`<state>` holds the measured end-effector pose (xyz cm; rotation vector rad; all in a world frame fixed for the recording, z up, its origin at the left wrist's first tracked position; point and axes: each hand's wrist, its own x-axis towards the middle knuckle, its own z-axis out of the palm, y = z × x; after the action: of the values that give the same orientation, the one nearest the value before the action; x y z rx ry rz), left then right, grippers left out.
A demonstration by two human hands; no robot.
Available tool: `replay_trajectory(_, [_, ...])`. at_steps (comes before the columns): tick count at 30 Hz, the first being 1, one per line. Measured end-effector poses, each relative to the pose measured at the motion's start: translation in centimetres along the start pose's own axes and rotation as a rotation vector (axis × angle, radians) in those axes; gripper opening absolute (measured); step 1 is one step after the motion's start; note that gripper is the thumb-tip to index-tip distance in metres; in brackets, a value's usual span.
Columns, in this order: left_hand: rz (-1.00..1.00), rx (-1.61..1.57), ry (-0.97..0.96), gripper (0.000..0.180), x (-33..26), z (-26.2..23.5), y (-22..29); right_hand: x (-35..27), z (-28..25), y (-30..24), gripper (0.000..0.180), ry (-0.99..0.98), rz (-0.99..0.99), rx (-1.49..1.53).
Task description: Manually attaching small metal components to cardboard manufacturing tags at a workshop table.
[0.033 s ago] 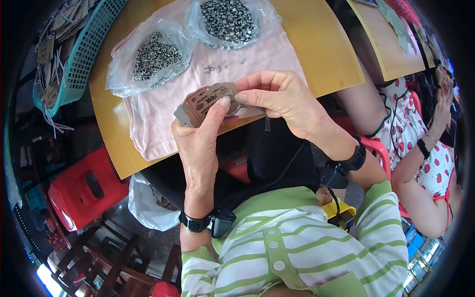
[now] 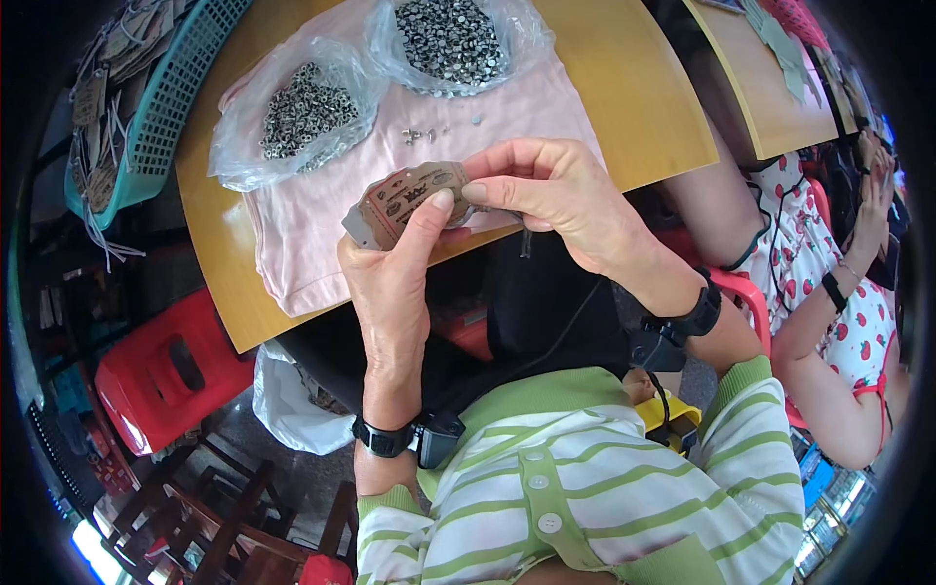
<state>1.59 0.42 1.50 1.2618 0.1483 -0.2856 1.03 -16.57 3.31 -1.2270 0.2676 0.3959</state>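
Observation:
A brown cardboard tag (image 2: pixel 398 203) with a wavy edge and dark print is held over the near edge of a pink cloth (image 2: pixel 292 229). My left hand (image 2: pixel 390 278) grips it from below, thumb across its printed face. At the tag's right end, my right hand (image 2: pixel 551 195) is closed in a pinch; whether a small part sits between those fingertips is hidden. A short dark strip (image 2: pixel 526 242) hangs beneath the right fingers. Just beyond the tag, several small metal pieces (image 2: pixel 419 135) lie loose on the cloth.
Two clear plastic bags, one of ring-like metal pieces (image 2: pixel 310 112) and one of shiny studs (image 2: pixel 448 44), lie open on the wooden table (image 2: pixel 648 107). A teal basket (image 2: pixel 166 127) of tags stands left, above a red stool (image 2: pixel 171 380). Another person (image 2: pixel 819 263) sits at right.

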Motion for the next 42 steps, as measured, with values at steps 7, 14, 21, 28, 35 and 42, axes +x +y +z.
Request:
replay_trajectory(7, [0.02,0.035,-0.013,0.026,-0.5,-0.9,0.8,-0.4,0.5,-1.5,0.021,0.025,-0.071,-0.229])
replay_trajectory(14, [-0.039,0.182,-0.119,0.025,0.0,-2.0,3.0,-0.8,0.7,-2.0,0.019,-0.025,-0.126,-0.257])
replay_trajectory(21, [-0.08,0.322,-0.19,0.024,0.7,-1.9,4.6,-0.8,1.0,-2.4,0.018,0.017,-0.238,-0.468])
replay_trajectory(28, [-0.057,0.414,-0.257,0.023,1.5,-1.6,4.9,-0.4,0.9,-2.8,0.016,0.011,-0.253,-0.515])
replay_trajectory(35, [-0.031,0.285,-0.186,0.019,1.7,-1.8,2.4,0.2,0.4,-2.3,0.014,0.025,-0.282,-0.52])
replay_trajectory(42, [-0.026,0.23,-0.202,0.019,1.9,-1.8,1.8,0.5,0.1,-1.9,0.015,0.018,-0.343,-0.602])
